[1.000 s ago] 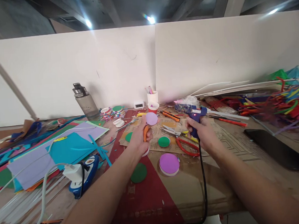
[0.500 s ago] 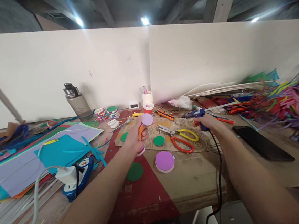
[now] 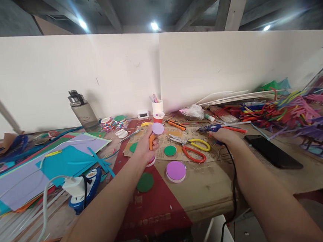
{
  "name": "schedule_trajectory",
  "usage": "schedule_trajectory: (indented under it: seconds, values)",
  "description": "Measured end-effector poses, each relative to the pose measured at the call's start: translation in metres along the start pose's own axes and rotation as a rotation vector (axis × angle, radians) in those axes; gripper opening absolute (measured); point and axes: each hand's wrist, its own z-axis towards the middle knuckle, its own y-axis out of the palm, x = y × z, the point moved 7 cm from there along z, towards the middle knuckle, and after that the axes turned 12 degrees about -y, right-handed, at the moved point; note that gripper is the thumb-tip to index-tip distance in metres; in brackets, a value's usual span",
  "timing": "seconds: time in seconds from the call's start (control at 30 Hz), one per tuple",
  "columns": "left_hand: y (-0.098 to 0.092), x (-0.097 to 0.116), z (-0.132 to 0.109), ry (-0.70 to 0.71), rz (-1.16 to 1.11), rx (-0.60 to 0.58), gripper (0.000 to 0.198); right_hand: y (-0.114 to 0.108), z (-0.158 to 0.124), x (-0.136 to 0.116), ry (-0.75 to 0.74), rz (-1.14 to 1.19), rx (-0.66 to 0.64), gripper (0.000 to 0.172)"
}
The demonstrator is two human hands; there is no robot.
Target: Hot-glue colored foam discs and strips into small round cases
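Observation:
In the head view, my left hand (image 3: 146, 146) is closed on a lilac paper disc (image 3: 158, 128), with an orange piece (image 3: 151, 141) showing between the fingers. My right hand (image 3: 224, 135) is wrapped round a blue glue gun (image 3: 208, 129), its nozzle pointing left and a black cord hanging from it. Between the hands lie open scissors (image 3: 194, 148) with red and yellow handles and a green disc (image 3: 170, 150). Nearer to me are a purple disc (image 3: 176, 171) on a white round base and a darker green disc (image 3: 145, 182). My left wrist partly covers another round piece.
A phone (image 3: 272, 151) lies right of my right forearm. Coloured sheets (image 3: 66, 162) and a blue power strip (image 3: 89, 188) are at left. Behind stand a bottle (image 3: 84, 112), paper cups (image 3: 158, 116) and a white panel (image 3: 118, 72). Pipe cleaners (image 3: 277, 106) pile up at right.
My right hand has lowered slightly and moved a little left in view with the glue gun. My left hand stays nearly still, holding the lilac disc. The camera view has shifted slightly.

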Motion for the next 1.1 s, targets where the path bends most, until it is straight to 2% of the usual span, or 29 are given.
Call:
schedule_trajectory:
  seconds: [0.1,0.2,0.3,0.37,0.4,0.5,0.67,0.8,0.93,1.1]
  values:
    - [0.000,-0.001,0.000,-0.004,-0.046,0.002,0.034,-0.014,-0.003,-0.001,0.082,-0.056,0.079,0.032]
    - [0.003,-0.005,-0.001,0.006,-0.100,-0.029,0.033,-0.025,-0.014,-0.031,0.007,-0.049,0.230,0.035]
    - [0.005,-0.006,-0.001,0.093,-0.134,-0.033,0.033,-0.017,-0.036,-0.093,-0.259,0.081,0.271,0.024]
    - [0.003,-0.007,-0.001,0.161,-0.110,0.016,0.035,-0.004,-0.062,-0.150,-0.626,0.438,0.211,0.022]
    - [0.001,-0.008,-0.001,0.193,-0.088,0.062,0.036,0.004,-0.076,-0.173,-0.745,0.534,0.153,0.021]
    - [-0.003,-0.014,-0.002,0.258,0.009,0.183,0.037,0.024,-0.106,-0.215,-0.906,0.610,0.008,0.023]
    - [0.006,-0.022,-0.002,0.319,0.119,0.116,0.031,0.036,-0.111,-0.218,-0.884,0.629,-0.072,0.017]
    - [0.000,-0.021,0.000,0.327,0.096,0.166,0.028,0.034,-0.109,-0.211,-0.883,0.631,-0.080,0.014]
    - [-0.004,-0.011,0.004,0.333,0.054,0.112,0.037,0.031,-0.097,-0.194,-0.722,0.726,-0.060,0.017]
    - [-0.004,-0.011,0.008,0.183,0.029,0.024,0.040,0.030,-0.078,-0.172,-0.492,1.057,-0.078,0.022]
